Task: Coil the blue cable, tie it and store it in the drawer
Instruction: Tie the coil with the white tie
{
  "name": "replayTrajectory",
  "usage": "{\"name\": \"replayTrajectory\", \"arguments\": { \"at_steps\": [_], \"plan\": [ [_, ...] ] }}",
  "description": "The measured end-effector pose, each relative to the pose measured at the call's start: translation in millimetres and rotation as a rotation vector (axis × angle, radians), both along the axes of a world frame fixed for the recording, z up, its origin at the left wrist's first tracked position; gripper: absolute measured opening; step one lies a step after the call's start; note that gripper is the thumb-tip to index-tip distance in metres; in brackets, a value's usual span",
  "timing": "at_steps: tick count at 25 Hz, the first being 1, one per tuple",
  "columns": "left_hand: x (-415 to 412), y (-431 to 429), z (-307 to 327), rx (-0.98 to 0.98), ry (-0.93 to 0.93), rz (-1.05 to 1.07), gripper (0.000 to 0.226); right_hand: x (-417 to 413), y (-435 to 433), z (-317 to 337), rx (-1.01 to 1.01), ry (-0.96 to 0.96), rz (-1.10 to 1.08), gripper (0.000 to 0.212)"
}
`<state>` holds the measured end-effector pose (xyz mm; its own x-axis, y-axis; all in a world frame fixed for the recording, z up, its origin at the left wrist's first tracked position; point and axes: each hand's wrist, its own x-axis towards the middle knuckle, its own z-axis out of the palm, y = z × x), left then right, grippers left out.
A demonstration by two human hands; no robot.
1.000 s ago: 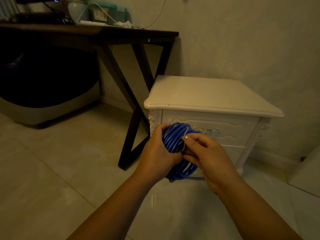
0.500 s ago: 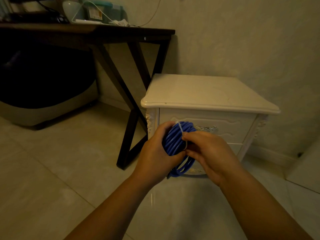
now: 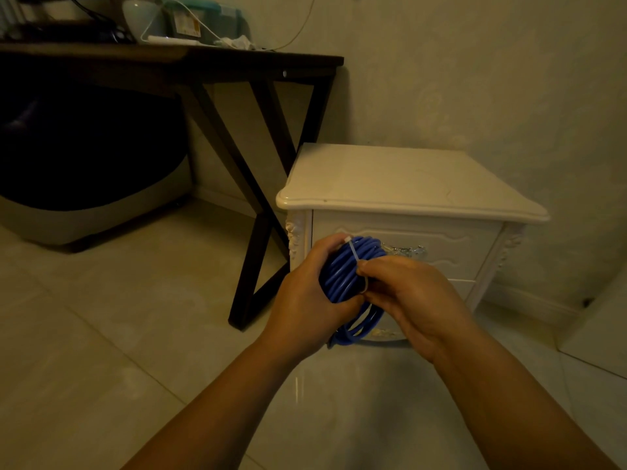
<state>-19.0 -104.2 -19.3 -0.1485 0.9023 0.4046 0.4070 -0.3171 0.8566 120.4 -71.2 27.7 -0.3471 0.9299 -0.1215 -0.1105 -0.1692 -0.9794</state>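
while the left hand (image 3: 307, 293) grips the upright blue cable (image 3: 342, 276) coil, the right hand (image 3: 412, 296) pinches its white tie (image 3: 354, 254).

Dark wooden desk (image 3: 169, 61) with X-crossed legs, upper left. On it: pale rounded jar (image 3: 135, 15), teal-lidded plastic box (image 3: 207, 20), white cord (image 3: 154, 22), crumpled tissue (image 3: 239, 42). Under the desk, a bulky dark object with grey base (image 3: 95, 212). Glossy tiled floor (image 3: 101, 351). Pale patterned wall (image 3: 492, 79), upper right.
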Motion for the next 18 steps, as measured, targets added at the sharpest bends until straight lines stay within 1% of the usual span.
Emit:
{"name": "replayTrajectory", "arguments": {
  "at_steps": [9, 11, 14, 18],
  "plan": [
    [-2, 0, -1, 0.037, 0.01, -0.001, 0.069, -2, 0, 0, 0.005, 0.001, 0.001, 0.015],
    [-2, 0, -1, 0.064, 0.003, -0.004, 0.064, -2, 1, -3, 0.02, -0.019, 0.004, 0.016],
    [1, 2, -4, 0.117, -0.047, 0.011, 0.049, -4, -1, -9, 0.076, -0.089, -0.046, 0.017],
    [5, 6, -10, 0.159, -0.089, 0.048, 0.041, -9, -6, -11, 0.134, -0.104, -0.123, 0.014]
  ]
}}
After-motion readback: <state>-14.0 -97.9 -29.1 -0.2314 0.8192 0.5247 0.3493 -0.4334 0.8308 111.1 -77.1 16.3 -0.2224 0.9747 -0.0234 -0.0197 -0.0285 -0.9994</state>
